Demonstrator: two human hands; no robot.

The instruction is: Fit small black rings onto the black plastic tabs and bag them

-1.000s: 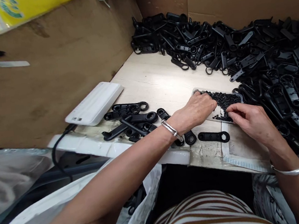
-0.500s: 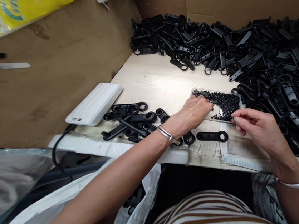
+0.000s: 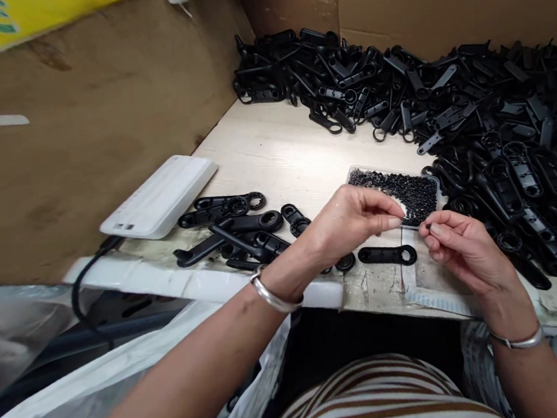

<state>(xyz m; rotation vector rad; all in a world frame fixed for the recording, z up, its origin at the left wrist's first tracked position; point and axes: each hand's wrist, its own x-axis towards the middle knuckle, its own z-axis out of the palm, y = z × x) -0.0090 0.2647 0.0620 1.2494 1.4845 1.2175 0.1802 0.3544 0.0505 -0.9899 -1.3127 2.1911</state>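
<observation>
My left hand (image 3: 354, 217) is closed in a pinch above the near left side of a clear plastic box (image 3: 437, 185). Whatever lies between its fingertips is too small to make out. Small black pieces (image 3: 414, 190) fill much of that box. At the box's near right corner, my right hand (image 3: 464, 245) pinches a tiny dark piece (image 3: 428, 225) between thumb and finger. Just below both hands, a single black plastic arm with a ring end (image 3: 387, 255) lies flat on the table. More black plastic arms (image 3: 241, 230) lie left of my left hand, partly behind my wrist.
A big heap of black plastic arms (image 3: 447, 96) covers the back and right of the table (image 3: 271, 143). On the left lies a white power bank (image 3: 159, 196) with a black cable (image 3: 79, 285). Cardboard walls (image 3: 122, 119) enclose the back and left. A white bag (image 3: 177, 381) hangs below the edge.
My left hand has lifted from among the small pieces in the box and drawn back toward me. The right hand stays near the box corner, its fingers turned slightly. The view has shifted a little.
</observation>
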